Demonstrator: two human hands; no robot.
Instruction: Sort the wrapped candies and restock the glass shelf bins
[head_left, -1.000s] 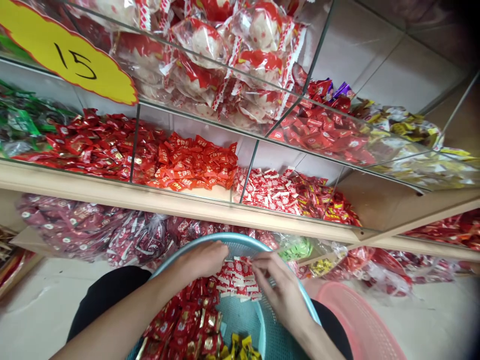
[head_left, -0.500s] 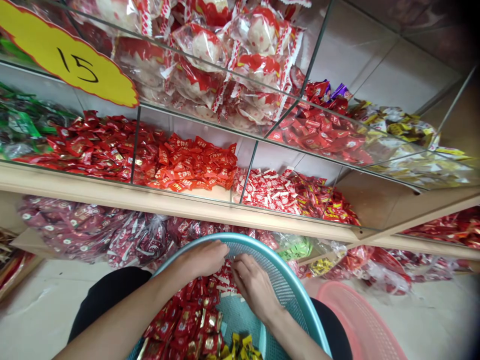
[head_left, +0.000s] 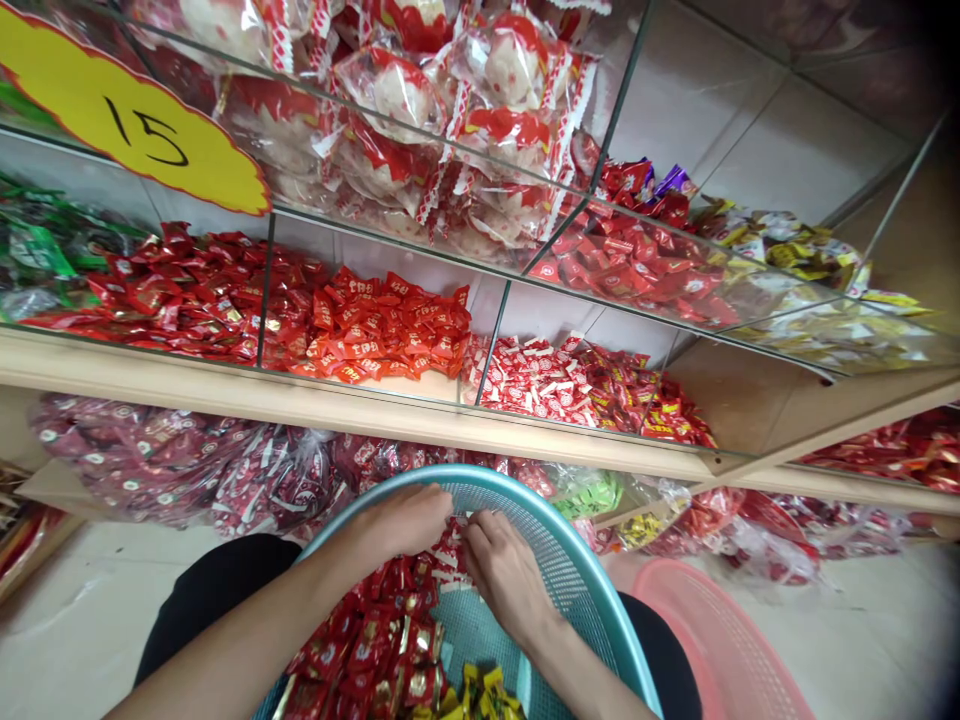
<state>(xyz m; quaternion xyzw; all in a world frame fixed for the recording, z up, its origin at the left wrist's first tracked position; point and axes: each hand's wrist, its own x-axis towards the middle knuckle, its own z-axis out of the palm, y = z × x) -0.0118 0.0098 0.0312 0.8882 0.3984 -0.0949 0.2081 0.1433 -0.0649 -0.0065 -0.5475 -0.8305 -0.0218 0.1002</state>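
Observation:
Both my hands are inside a teal plastic basket (head_left: 600,590) that stands between my knees. My left hand (head_left: 420,517) is closed, its curled fingers near the far side of the basket. Just beside it, my right hand (head_left: 504,565) is closed too, fingers bent down toward small red-and-white wrapped candies (head_left: 451,552). What either hand pinches is hidden by the fingers. Nearer to me in the basket lie dark red and gold wrapped candies (head_left: 367,640) and yellow wrapped candies (head_left: 487,695).
Ahead stands a wooden shelf (head_left: 375,408) with glass-divided bins of red candies (head_left: 397,325) and large bagged sweets (head_left: 502,130). A yellow tag (head_left: 135,130) reads 15. Bulging candy bags (head_left: 150,450) sit below. A pink basket (head_left: 720,640) is on the floor at right.
Both hands stay in nearly the same place and pose. The whole view has shifted very slightly, with the shelf a little further left.

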